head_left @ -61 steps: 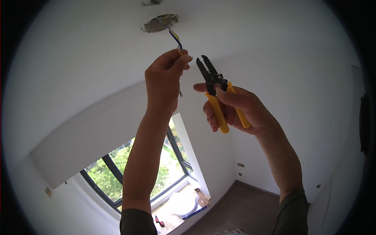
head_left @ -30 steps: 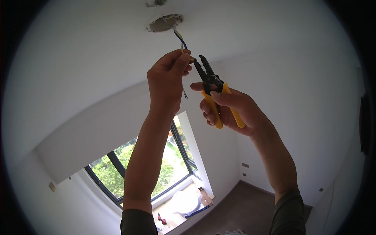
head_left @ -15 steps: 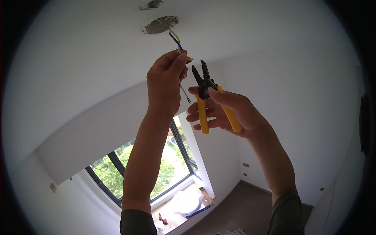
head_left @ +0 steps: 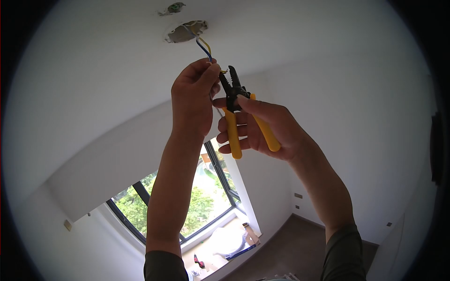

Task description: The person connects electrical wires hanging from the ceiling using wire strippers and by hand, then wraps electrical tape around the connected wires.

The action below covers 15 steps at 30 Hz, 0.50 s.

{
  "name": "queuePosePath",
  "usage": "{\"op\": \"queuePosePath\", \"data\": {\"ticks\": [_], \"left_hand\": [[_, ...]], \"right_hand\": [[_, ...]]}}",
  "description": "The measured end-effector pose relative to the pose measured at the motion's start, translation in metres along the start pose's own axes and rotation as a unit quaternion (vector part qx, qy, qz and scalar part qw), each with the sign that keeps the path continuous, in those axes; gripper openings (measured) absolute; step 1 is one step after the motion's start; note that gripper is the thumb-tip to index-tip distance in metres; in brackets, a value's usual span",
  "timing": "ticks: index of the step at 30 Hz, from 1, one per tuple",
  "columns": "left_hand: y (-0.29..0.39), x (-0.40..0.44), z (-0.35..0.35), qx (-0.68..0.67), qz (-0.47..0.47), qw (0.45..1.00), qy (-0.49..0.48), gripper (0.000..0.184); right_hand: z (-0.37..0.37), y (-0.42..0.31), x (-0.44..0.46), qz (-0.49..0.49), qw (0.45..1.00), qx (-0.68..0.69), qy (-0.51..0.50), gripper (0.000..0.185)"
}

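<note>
Overhead, a blue wire (head_left: 202,46) and a yellow wire (head_left: 209,48) come down from a ragged ceiling hole (head_left: 186,33). My left hand (head_left: 193,98) pinches them between thumb and fingers. A short yellow end sticks out to the right of the pinch, at the jaws of the wire strippers (head_left: 233,89). My right hand (head_left: 269,122) holds these strippers by their yellow handles, black jaws pointing up and parted. Whether the jaws touch the wire, I cannot tell. A thin grey tool or lead below my left palm is mostly hidden behind the right fingers.
A second, smaller ceiling hole (head_left: 175,8) shows green inside. Below are a window (head_left: 206,196) and a sill (head_left: 206,267) with a white bundle (head_left: 225,241) and a red-and-black item (head_left: 199,261). Sockets (head_left: 298,195) sit low on the wall.
My right hand has brought the strippers left and slightly up, so the jaws are now at the short wire end. My left hand keeps its pinch. The view has shifted a little.
</note>
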<state>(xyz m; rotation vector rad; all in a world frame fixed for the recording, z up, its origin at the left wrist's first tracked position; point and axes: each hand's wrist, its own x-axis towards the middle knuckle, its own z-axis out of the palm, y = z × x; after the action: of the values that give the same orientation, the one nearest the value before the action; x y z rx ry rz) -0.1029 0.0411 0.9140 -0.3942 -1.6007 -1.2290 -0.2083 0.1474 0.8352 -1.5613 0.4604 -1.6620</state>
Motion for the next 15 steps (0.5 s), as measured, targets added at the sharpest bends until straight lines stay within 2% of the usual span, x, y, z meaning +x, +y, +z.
{"op": "queuePosePath", "data": {"ticks": [6,15], "left_hand": [[0.0019,-0.0013,0.0022,0.003,-0.007,1.0,0.01,0.014],[0.0017,-0.0007,-0.0007,0.021,0.0,1.0,0.011,0.016]], "right_hand": [[-0.0005,0.0025,0.0047,-0.007,1.0,-0.006,-0.003,0.05],[0.0014,0.0069,0.0083,-0.007,1.0,0.0,0.013,0.051]]}}
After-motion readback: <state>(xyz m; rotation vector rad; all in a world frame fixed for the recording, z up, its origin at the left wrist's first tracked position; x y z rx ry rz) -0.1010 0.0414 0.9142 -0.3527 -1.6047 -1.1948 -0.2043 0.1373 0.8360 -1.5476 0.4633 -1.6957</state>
